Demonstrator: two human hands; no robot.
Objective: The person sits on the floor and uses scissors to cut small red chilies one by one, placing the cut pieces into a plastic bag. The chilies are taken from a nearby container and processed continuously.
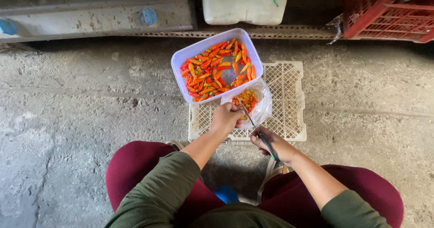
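While I sit low on the concrete floor point(81, 119), my left hand point(226, 118) is clenched on a chili over the clear plastic bag point(261, 106), which lies on the upturned white crate point(289, 97). My right hand point(271, 144) grips the green handle of a thin knife point(253, 121), blade angled up toward the bag and the left hand's fingers. Judgement: keep cuts short, blade tip away from the thumb, work directly over the bag's mouth so pieces drop inside.

The white tub of red-orange chilies point(217, 67) sits on the crate's far left corner, touching the bag; it overhangs the edge a bit, so a bump could tip it. Beyond: white jerrycan point(244, 2), red crate point(389, 15), grey beam point(99, 13). Blue item point(226, 194) between my knees; can't tell what it is.
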